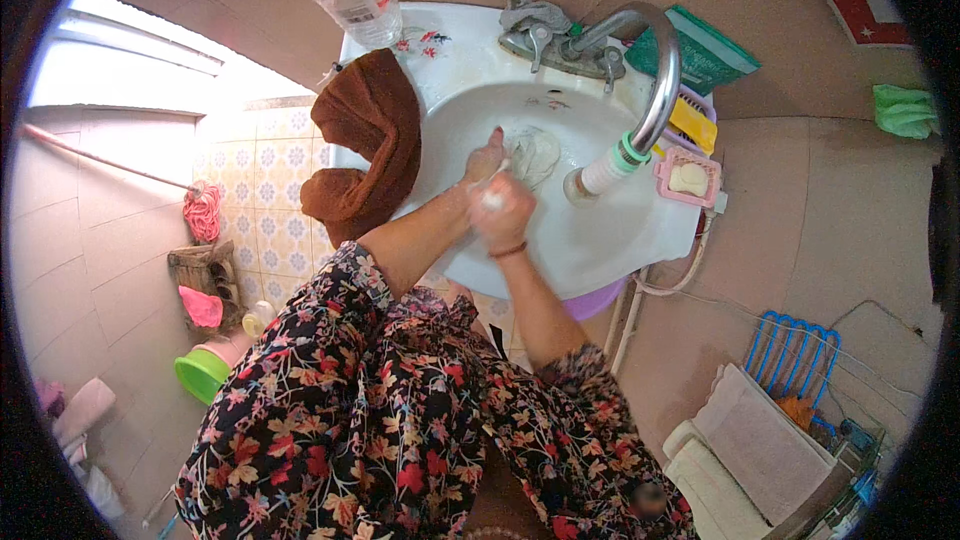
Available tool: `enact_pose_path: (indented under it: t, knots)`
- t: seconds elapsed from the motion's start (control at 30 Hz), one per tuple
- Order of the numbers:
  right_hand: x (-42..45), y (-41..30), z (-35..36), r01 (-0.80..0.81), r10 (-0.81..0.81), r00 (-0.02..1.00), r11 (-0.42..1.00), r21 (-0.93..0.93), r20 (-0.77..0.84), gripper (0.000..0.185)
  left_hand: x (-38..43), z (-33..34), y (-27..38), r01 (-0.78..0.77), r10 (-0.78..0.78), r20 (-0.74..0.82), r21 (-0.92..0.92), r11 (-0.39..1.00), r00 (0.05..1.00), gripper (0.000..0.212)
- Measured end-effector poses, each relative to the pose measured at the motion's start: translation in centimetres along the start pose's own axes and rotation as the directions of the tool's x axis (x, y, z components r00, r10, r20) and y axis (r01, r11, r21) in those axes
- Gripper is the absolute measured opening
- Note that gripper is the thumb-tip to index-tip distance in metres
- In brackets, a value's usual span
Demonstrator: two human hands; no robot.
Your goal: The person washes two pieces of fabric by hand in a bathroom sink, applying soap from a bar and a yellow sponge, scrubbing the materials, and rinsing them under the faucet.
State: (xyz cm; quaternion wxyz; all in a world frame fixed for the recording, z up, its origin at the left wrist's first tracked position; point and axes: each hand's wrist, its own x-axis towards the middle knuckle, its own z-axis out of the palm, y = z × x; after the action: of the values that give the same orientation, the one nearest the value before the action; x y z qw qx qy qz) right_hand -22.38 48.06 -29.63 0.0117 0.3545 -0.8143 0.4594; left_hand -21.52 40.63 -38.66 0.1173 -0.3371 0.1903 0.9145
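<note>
My left hand (486, 159) is over the white washbasin (622, 240), one digit pointing towards the back wall. Close against its wrist is my right hand (504, 211), blurred, with a bracelet below it. A white patch shows at the right hand's fingers; whether it is foam, soap or cloth I cannot tell. Just beyond the hands, a thin, pale, crumpled thing (536, 156) lies wet in the bowl. Both hands' inner fingers are hidden or blurred. The curved metal tap (666, 82) ends in a white filter nozzle (606, 174) right of the hands.
A brown towel (367, 150) drapes over the basin's left edge, near a clear plastic bottle (360, 4). On the right rim sit a pink soap dish (705, 196) and a yellow brush (691, 124). A grey cloth (532, 15) lies behind the tap. A hose (694, 259) hangs below.
</note>
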Motion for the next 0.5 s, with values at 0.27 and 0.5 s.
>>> enact_pose_path:
  t: [0.27,0.5]
  knots:
    - [0.7,1.2,-1.5,-0.426,0.426,0.904,0.885,0.19,0.042,0.017,-0.9,4.8,-0.9,-0.037,-0.013,-0.357,-0.133,0.99,0.934,0.045]
    - [2.1,2.1,-1.3,-0.595,0.599,0.8,0.799,0.08,-0.029,0.016,-2.6,6.3,-0.1,-0.032,-0.012,-0.342,-0.122,0.992,0.939,0.04]
